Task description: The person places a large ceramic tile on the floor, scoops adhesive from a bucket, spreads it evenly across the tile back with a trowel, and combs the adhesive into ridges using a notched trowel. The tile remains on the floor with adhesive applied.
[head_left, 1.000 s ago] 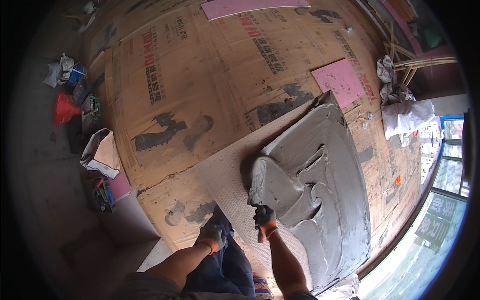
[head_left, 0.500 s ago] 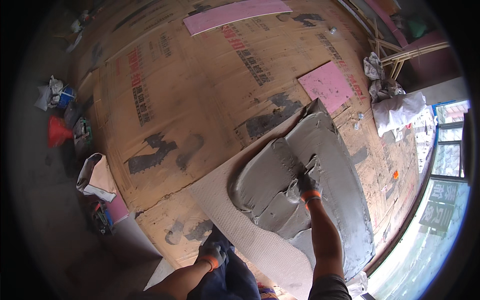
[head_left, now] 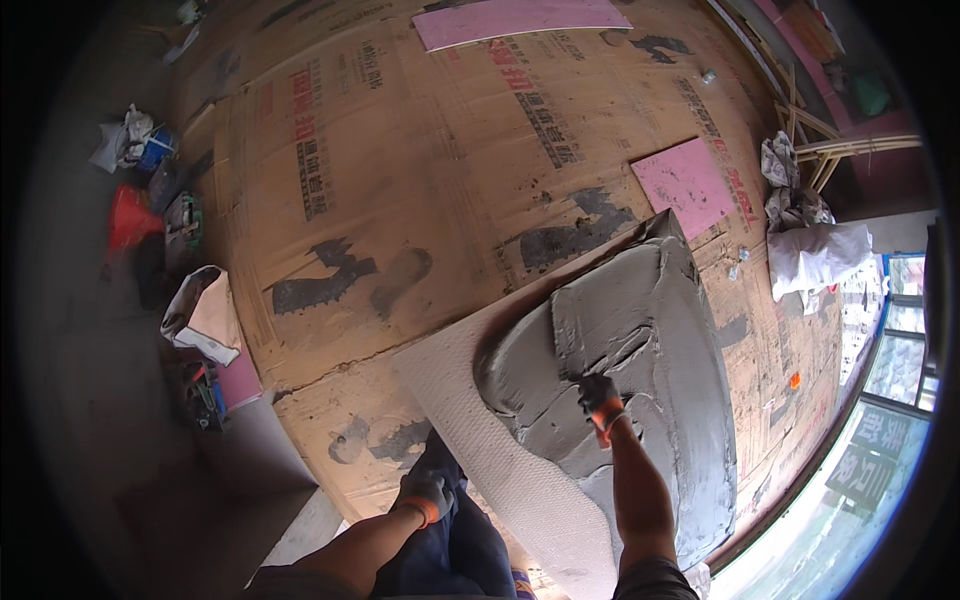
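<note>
My right hand [head_left: 599, 393], in a dark glove with an orange cuff, is closed round the handle of a trowel. Its orange handle end [head_left: 603, 438] shows below the hand; the blade is smeared grey and hard to tell from the mortar. Under it, wet grey mortar [head_left: 690, 400] covers most of a large pale slab with a textured face [head_left: 450, 390], with ridges and drag marks around my hand. My left hand [head_left: 428, 490], in a grey glove with an orange cuff, rests on my dark-trousered leg [head_left: 470, 545], holding nothing.
Printed brown cardboard [head_left: 430, 180] covers the floor around the slab. Beyond it lie a pink square board [head_left: 683, 188] and a long pink strip [head_left: 520, 22]. An open bag [head_left: 205, 315] and a red object [head_left: 133, 217] stand left. White sacks [head_left: 820, 260] and windows line the right.
My right hand has drawn back toward me and slightly left across the mortar, with the trowel. The whole view has shifted a little; my left hand stays on my leg.
</note>
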The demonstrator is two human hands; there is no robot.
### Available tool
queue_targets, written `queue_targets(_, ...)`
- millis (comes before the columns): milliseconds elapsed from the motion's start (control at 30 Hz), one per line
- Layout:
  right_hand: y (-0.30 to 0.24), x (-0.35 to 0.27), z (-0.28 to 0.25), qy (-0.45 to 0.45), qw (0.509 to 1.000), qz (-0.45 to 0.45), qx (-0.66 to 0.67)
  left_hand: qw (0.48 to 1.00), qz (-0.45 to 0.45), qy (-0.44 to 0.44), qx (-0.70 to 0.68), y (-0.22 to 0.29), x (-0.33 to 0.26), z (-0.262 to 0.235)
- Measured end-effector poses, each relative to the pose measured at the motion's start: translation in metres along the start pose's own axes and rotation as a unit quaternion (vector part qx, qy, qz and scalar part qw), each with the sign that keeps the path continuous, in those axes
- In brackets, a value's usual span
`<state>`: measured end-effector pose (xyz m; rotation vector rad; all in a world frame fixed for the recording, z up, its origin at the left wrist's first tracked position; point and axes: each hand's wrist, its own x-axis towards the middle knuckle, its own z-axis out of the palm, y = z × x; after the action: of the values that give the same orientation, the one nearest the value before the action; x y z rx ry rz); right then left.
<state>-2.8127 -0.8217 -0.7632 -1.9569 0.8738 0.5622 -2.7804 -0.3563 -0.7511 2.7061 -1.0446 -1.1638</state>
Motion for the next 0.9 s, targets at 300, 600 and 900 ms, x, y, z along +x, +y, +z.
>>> queue_targets(300,-0.077,-0.073,0.138,0.007,0.993,0.099,-0.070,0.999,-0.036,0.000,-0.034,0.009,-0.033,0.027)
queue_targets(600,-0.094,-0.122,0.275,0.100,0.967,-0.013,0.234,0.989,-0.047,-0.062,-0.123,0.014,-0.062,0.014)
queue_targets(900,-0.122,-0.075,0.116,0.143,0.967,0.088,-0.193,0.992,-0.066,0.037,-0.106,0.000,-0.080,0.067)
